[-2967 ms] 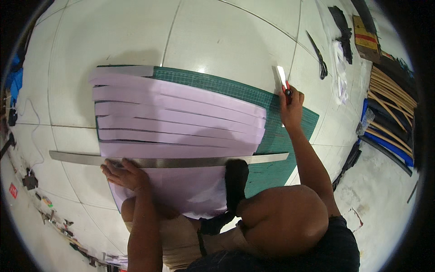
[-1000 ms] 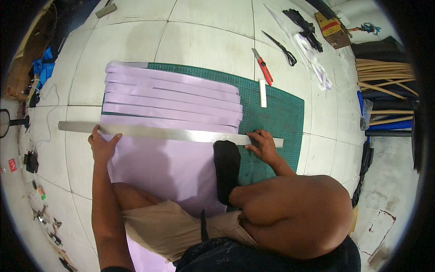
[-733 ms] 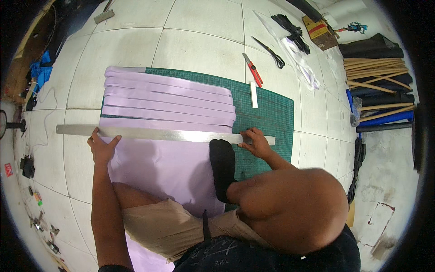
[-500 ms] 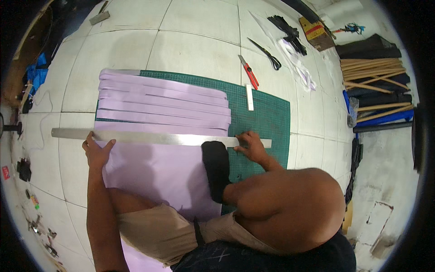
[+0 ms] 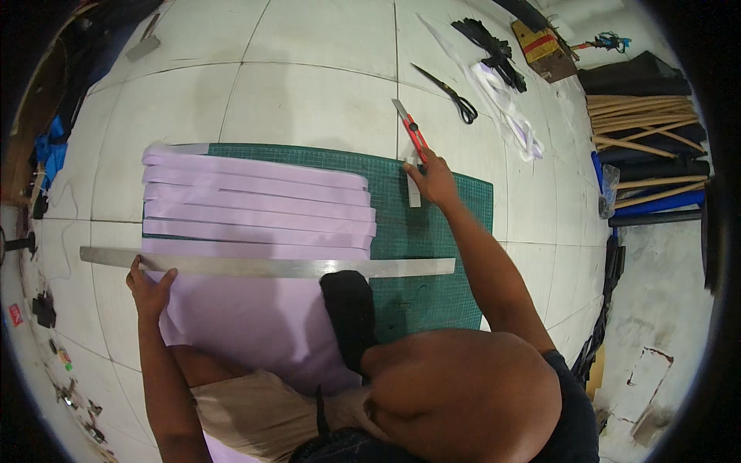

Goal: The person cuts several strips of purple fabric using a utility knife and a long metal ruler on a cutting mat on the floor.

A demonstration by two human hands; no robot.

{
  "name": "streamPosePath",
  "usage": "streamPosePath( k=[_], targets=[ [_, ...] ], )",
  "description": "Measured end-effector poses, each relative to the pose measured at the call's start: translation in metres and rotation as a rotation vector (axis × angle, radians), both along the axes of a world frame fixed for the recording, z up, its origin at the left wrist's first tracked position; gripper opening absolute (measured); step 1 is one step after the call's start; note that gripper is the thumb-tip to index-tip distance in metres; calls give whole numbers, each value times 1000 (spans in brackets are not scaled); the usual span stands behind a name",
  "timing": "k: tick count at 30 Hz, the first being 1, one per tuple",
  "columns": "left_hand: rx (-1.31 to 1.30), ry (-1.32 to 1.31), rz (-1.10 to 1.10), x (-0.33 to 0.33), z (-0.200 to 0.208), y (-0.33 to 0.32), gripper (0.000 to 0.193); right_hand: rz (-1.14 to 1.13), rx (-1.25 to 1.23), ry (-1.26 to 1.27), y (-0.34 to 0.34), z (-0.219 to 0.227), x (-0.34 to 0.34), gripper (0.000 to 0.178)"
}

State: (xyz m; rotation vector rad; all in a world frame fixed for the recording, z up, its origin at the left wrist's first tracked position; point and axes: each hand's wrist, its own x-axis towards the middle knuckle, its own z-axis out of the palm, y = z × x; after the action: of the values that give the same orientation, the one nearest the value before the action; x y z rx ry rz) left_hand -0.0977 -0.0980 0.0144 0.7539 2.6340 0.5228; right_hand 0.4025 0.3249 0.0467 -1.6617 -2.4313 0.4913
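A long metal ruler (image 5: 255, 267) lies left to right across lilac sheet material (image 5: 247, 312) on a green cutting mat (image 5: 432, 231). My left hand (image 5: 150, 287) presses the ruler's left part, thumb and fingers spread apart. Beyond the ruler lie several cut lilac strips (image 5: 262, 197). At the mat's far edge, my right hand (image 5: 434, 179) has its fingers closed at the handle end of a red utility knife (image 5: 412, 127), whose blade points away from me. A short whitish bar (image 5: 414, 193) lies partly under that hand. My black-covered foot (image 5: 347, 312) rests against the ruler's near edge.
Black scissors (image 5: 455, 99) lie on the tiled floor (image 5: 309, 100) beyond the knife. Farther right are white and black scraps (image 5: 505, 100) and a box (image 5: 543, 50). Wooden sticks (image 5: 641, 112) and dark rolls are stacked at the right. A small grey block (image 5: 143, 49) sits far left.
My right hand has left the ruler's right part and reached forward to the utility knife. My left hand stays on the ruler. The whole view has shifted slightly.
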Motion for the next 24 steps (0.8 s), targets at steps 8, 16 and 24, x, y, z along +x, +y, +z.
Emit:
streamPosePath(
  k=[8, 16, 24],
  targets=[
    [-28, 30, -20, -8, -5, -4, 102, -192, -503, 331, -6, 14, 8, 45],
    [-2, -23, 0, -8, -4, -6, 104, -223, -790, 621, -100, 19, 16, 37],
    [-40, 4, 3, -14, -1, -9, 106, -9, -866, 616, -106, 24, -12, 47]
  ],
)
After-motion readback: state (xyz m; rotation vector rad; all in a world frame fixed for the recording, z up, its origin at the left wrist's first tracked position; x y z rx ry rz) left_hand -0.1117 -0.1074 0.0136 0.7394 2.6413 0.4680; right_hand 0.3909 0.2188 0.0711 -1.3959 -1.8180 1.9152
